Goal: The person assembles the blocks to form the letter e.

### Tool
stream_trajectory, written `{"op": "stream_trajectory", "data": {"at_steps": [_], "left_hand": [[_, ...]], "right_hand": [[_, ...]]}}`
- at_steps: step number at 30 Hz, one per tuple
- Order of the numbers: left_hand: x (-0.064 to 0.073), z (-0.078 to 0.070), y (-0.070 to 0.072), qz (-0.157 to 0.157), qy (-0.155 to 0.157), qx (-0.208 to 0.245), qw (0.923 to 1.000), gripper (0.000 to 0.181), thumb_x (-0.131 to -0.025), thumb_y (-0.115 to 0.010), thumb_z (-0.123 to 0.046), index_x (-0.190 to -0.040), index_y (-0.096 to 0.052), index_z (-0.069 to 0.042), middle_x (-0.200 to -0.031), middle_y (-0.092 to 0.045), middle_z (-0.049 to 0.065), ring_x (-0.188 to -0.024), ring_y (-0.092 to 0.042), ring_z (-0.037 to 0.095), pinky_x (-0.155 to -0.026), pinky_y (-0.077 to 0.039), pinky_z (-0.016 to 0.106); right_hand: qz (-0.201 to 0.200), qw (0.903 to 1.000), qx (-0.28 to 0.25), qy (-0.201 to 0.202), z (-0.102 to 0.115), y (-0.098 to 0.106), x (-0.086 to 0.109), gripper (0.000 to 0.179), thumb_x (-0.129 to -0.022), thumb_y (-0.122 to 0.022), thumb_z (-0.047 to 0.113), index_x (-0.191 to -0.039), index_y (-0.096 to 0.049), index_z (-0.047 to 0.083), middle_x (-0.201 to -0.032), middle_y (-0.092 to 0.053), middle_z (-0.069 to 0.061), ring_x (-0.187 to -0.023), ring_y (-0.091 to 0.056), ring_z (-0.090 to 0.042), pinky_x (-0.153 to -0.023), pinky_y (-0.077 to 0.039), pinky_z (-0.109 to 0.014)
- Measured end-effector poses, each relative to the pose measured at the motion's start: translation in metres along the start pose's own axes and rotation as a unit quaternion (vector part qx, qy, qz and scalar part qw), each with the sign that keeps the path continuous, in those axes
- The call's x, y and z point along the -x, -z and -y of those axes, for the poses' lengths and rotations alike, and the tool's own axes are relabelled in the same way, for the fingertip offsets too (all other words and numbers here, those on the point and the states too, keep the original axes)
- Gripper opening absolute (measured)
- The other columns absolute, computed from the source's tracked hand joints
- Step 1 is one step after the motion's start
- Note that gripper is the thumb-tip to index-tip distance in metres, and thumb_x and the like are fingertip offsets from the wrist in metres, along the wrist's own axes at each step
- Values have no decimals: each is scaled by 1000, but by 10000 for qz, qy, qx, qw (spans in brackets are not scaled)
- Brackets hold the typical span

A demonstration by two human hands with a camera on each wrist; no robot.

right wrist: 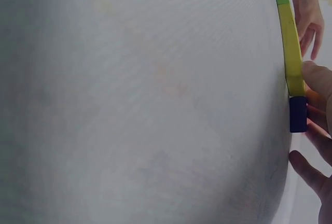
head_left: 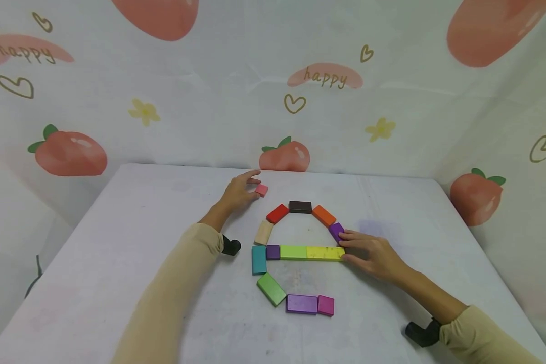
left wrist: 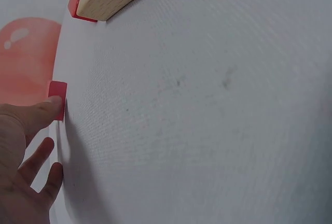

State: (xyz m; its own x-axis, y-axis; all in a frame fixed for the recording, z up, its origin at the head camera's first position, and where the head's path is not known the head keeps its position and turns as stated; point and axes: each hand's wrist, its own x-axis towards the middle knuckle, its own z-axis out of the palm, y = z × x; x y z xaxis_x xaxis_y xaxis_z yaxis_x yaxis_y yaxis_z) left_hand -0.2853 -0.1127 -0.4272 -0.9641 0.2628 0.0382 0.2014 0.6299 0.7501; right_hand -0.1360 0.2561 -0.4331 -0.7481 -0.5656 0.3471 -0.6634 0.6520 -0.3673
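In the head view, my left hand (head_left: 240, 192) is at the table's far edge, pinching a small pink block (head_left: 261, 190). The left wrist view shows the thumb on this pink block (left wrist: 58, 99), with two fingers spread apart below. My right hand (head_left: 375, 255) lies at the right side of a block outline. Its nearly straight fingers touch a purple block (head_left: 336, 232), and its thumb touches the end of a yellow block (head_left: 325, 253). In the right wrist view, fingers are partly hidden behind a dark block (right wrist: 298, 114) beside the yellow one.
The outline also has orange (head_left: 324, 216), black (head_left: 300, 207), red (head_left: 277, 214), beige (head_left: 264, 232), teal (head_left: 259, 260), dark purple (head_left: 273, 252), lime (head_left: 293, 253), green (head_left: 271, 289), violet (head_left: 302, 304) and magenta (head_left: 325, 306) blocks on the white table (head_left: 118, 263). A printed cloth (head_left: 218, 111) hangs behind.
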Motion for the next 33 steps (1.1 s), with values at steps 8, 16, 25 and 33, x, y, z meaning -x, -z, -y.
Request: {"op": "stream_trajectory", "data": {"at_steps": [8, 16, 25, 33], "left_hand": [[0, -2, -1, -131, -38, -30, 9999, 65, -90, -71, -3, -149, -44, -9, -128, -67, 13, -139, -41, 31, -116, -27, 52], [6, -6, 2, -306, -169, 139, 9993, 62, -89, -73, -6, -146, -48, -7, -122, -69, 13, -133, -47, 32, -112, -34, 52], [16, -18, -5, -303, -637, 317, 9970, 62, -87, -77, -11, -143, -51, -8, -118, -71, 9, -132, -48, 29, -108, -40, 52], [34, -49, -21, 75, -1413, 484, 9888, 59, -86, -78, -11, -140, -54, -7, -114, -73, 7, -122, -57, 25, -100, -48, 50]], "right_hand": [[2, 10000, -23, -1, 0, 0, 0, 38, -77, -85, 14, -112, -76, 4, -123, -69, -9, -116, -64, -32, -88, -54, -49], [5, 10000, -55, -30, 1, 0, 0, 37, -78, -84, 14, -113, -75, 4, -124, -69, -9, -116, -64, -32, -88, -54, -49], [-48, 10000, 27, 74, 0, 0, 0, 37, -77, -85, 12, -112, -76, 4, -122, -70, -10, -114, -65, -33, -86, -54, -50], [11, 10000, -23, -36, 1, 0, 0, 37, -78, -84, 14, -112, -76, 4, -123, -69, -10, -116, -64, -32, -88, -54, -49]]}}
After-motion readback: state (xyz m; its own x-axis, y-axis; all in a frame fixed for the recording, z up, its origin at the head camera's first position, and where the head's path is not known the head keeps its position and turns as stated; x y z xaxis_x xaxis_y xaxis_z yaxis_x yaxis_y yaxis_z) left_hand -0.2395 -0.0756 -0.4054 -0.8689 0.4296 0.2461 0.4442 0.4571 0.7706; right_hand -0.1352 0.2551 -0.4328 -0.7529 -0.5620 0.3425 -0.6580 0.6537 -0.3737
